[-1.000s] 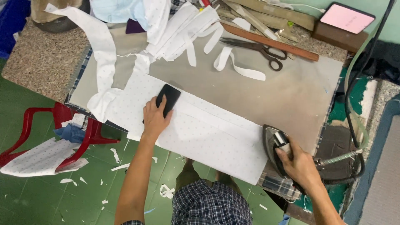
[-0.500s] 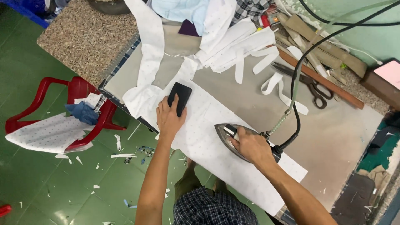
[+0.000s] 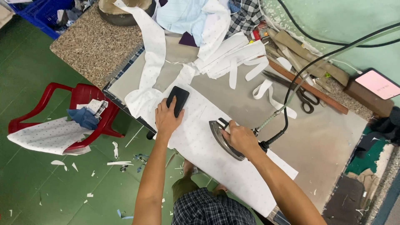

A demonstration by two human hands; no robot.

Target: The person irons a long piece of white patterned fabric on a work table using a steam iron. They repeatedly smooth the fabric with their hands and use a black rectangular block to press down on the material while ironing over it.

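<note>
Slid leftward, iron [image 3: 223, 139] points its tip up-left along fabric [image 3: 216, 154].

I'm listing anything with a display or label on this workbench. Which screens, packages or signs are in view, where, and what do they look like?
Screen: far right edge of the table, lying on a brown box; a flat rounded rectangle, glowing pale pink, in a dark frame.
No other screens, packages, labels or signs can be made out.
</note>
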